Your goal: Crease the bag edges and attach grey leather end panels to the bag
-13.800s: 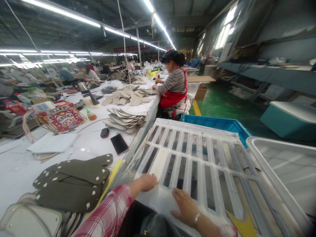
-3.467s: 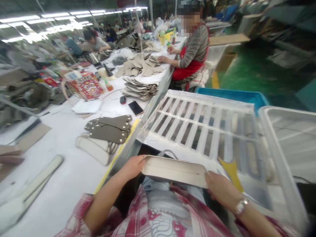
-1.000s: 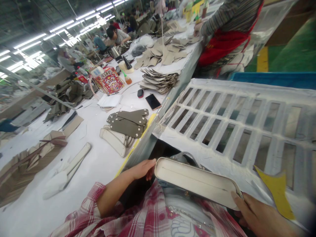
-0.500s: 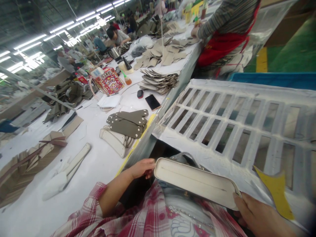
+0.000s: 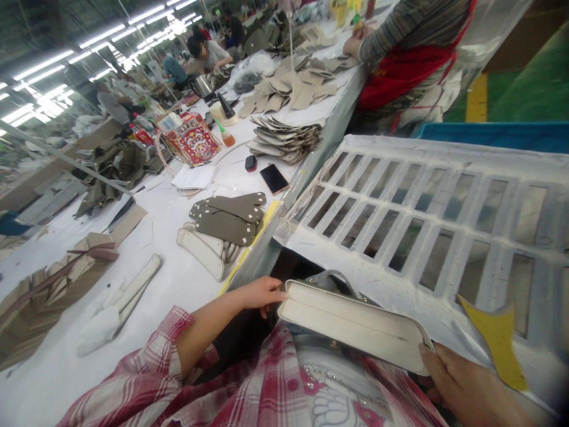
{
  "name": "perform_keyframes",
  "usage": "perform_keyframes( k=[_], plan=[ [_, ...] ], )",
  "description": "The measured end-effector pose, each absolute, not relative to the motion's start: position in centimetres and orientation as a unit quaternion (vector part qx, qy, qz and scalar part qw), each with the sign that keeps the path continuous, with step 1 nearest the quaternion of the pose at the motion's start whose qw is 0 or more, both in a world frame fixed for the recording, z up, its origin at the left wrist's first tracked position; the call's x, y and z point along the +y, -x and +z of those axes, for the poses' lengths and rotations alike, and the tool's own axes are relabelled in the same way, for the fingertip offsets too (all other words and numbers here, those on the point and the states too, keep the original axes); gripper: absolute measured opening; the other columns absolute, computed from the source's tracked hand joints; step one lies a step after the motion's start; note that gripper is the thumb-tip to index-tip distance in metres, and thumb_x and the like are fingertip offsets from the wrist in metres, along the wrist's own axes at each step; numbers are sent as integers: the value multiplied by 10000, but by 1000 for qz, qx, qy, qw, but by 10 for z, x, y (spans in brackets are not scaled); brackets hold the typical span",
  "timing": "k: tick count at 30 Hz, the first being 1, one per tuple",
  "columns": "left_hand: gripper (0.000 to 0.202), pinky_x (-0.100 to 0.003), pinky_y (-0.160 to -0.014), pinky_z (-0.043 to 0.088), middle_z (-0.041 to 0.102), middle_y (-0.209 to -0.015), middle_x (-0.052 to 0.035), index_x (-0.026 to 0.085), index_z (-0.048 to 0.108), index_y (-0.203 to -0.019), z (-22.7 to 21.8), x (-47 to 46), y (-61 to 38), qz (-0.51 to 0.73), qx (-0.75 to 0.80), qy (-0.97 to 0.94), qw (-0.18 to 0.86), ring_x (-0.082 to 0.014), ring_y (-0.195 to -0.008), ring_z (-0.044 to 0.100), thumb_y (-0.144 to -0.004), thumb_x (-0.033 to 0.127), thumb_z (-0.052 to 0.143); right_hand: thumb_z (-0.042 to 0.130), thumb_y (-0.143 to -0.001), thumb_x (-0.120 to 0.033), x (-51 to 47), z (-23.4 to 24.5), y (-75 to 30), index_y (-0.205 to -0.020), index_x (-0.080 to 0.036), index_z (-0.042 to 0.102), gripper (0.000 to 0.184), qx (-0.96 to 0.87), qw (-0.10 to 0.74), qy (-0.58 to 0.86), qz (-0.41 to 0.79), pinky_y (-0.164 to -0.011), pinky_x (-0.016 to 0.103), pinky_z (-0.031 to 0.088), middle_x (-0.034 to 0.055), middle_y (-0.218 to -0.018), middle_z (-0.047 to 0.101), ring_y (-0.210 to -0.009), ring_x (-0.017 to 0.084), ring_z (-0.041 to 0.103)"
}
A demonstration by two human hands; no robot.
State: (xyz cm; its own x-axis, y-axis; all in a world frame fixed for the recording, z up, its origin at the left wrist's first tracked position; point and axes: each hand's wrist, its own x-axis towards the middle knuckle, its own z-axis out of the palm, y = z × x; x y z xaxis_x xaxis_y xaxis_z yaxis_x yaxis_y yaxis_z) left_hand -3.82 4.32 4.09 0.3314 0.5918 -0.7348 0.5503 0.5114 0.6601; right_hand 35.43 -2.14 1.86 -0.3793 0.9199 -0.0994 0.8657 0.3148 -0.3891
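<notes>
A long cream leather-like panel with rounded ends, a raised dark-edged rim and a thin line along its middle is held slantwise before my body. My right hand grips its near right end, thumb on top and the other fingers hidden underneath. At the far left end my left hand pinches the rim, with the index finger over the edge and the lower fingers curled. Behind and below the panel, a grey bag-like item with a strap partly shows on my lap.
A white slotted rack stands to the right, with a yellow piece on its near edge. On the white table lie olive strips, cream strips, a phone and a stack of panels. A co-worker's striped sleeve is beyond.
My left index finger has straightened and reaches over the panel's left rim. The panel has tilted slightly, while my right hand keeps its hold. The view has shifted a little.
</notes>
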Motion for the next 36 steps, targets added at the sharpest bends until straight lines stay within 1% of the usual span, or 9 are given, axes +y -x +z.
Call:
perform_keyframes(
  k=[5, 9, 12, 18, 21, 28, 30, 33, 36],
  plan=[
    [430, -235, -394, 474, 463, -564, 54, 150, 435, -763, 41, 25, 27, 103, 573, -428, 691, -77, -432, 467, -681, 530, 618, 235, -907, -426, -16, 54, -343, -707, -161, 513, 434, -689, -23, 636, 348, -528, 231, 415, 57, -638, 594, -551, 136, 560],
    [423, -201, -383, 463, 423, -588, 66, 154, 426, -792, 31, 18, 27, 118, 589, -381, 703, -55, -452, 424, -703, 522, 616, 331, -869, -435, -18, 73, -337, -729, -140, 511, 372, -630, -42, 662, 403, -545, 220, 388, 59, -704, 617, -588, 123, 568],
    [445, -189, -378, 444, 415, -567, 69, 151, 433, -801, 26, 22, 29, 90, 582, -401, 702, -50, -438, 398, -702, 548, 606, 359, -859, -407, -21, 76, -333, -697, -132, 501, 350, -600, -32, 695, 395, -537, 213, 366, 55, -687, 619, -553, 105, 559],
    [507, -207, -403, 443, 431, -515, 63, 150, 420, -742, 30, 25, 29, 58, 592, -431, 679, -59, -411, 410, -670, 628, 573, 257, -903, -270, -21, 69, -324, -670, -134, 467, 342, -578, -29, 719, 384, -550, 215, 360, 44, -611, 603, -478, 79, 537],
    [515, -206, -415, 443, 417, -515, 66, 154, 411, -723, 29, 27, 29, 66, 587, -427, 685, -64, -435, 417, -655, 637, 575, 263, -899, -220, -20, 62, -320, -689, -136, 468, 306, -606, -51, 721, 331, -535, 226, 347, 63, -661, 611, -510, 92, 550],
    [532, -220, -410, 442, 406, -500, 65, 148, 421, -700, 27, 33, 34, 41, 572, -454, 682, -66, -423, 406, -656, 660, 558, 251, -919, -259, -16, 63, -311, -759, -141, 482, 305, -639, -119, 727, 223, -617, 287, 383, 99, -708, 620, -696, 195, 607],
    [538, -229, -418, 447, 422, -499, 61, 143, 438, -723, 26, 34, 35, 25, 565, -465, 681, -74, -417, 424, -662, 666, 547, 250, -920, -274, -13, 65, -313, -745, -142, 476, 314, -617, -101, 729, 280, -602, 273, 402, 87, -687, 619, -637, 168, 604],
    [537, -234, -430, 450, 440, -498, 55, 137, 454, -763, 24, 35, 36, 6, 558, -468, 685, -86, -415, 450, -686, 664, 525, 230, -923, -373, -11, 64, -325, -742, -134, 469, 383, -526, -20, 713, 463, -522, 229, 428, 73, -668, 621, -524, 118, 582],
    [547, -232, -435, 448, 426, -500, 61, 136, 457, -777, 26, 33, 36, 7, 559, -464, 687, -80, -417, 436, -684, 672, 517, 254, -888, -491, -10, 57, -343, -766, -102, 503, 477, -380, 68, 669, 635, -484, 218, 451, 93, -691, 623, -526, 123, 594]
  ],
)
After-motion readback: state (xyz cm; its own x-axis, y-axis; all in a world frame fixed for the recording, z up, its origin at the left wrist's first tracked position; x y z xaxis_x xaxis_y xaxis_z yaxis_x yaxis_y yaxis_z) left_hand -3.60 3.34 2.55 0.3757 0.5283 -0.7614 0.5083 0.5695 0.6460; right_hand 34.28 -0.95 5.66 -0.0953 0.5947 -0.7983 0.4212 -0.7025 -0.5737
